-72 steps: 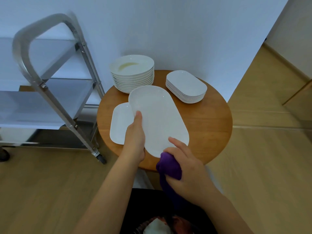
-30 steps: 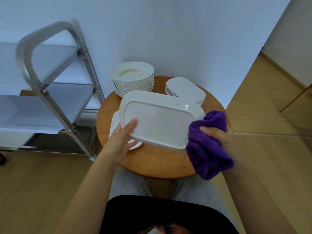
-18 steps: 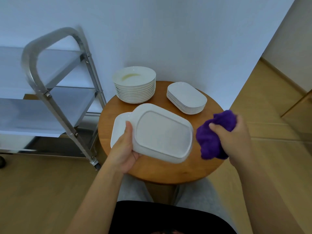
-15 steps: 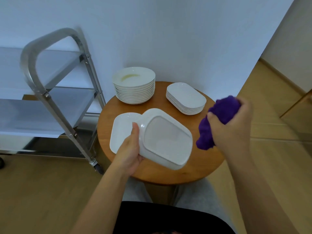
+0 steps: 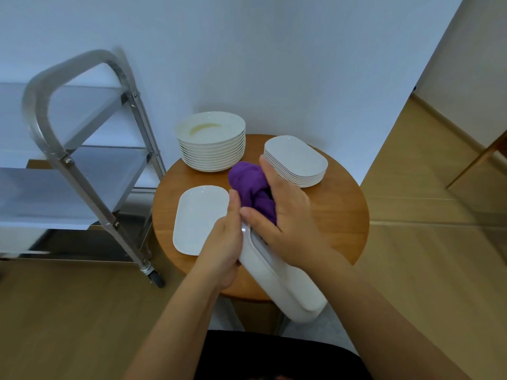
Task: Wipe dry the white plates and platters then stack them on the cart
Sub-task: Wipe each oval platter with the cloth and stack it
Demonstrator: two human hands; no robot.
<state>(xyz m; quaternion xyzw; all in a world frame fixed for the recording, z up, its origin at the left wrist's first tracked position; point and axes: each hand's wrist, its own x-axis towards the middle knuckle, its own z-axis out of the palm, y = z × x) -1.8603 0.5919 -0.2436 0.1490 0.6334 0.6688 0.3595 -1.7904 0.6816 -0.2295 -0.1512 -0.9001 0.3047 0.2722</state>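
Your left hand (image 5: 223, 249) grips the platter (image 5: 282, 281) by its long edge, thumb up along the rim; the platter is tilted nearly on edge over the near side of the table (image 5: 340, 212), its lower end hanging past the table toward you. Your right hand (image 5: 288, 218) clutches the cloth (image 5: 251, 187) and presses it to the platter's upper end; the fingers curl round the purple wad.

Treat the platter as glazed ware: stiff, smooth, probably slick where damp, and apt to chip or break if it drops; it looks long enough to lever against a one-handed hold, so keep the left grip near the middle of the edge, not at a corner. The cloth is soft and will bunch; spread it for broader contact.

A second platter (image 5: 200, 218) lies flat on the table by your left hand; a stack of bowls (image 5: 211, 144) and a stack of platters (image 5: 296, 160) stand behind; the cart (image 5: 82, 165) stands at left, no plates visible on its shelves.
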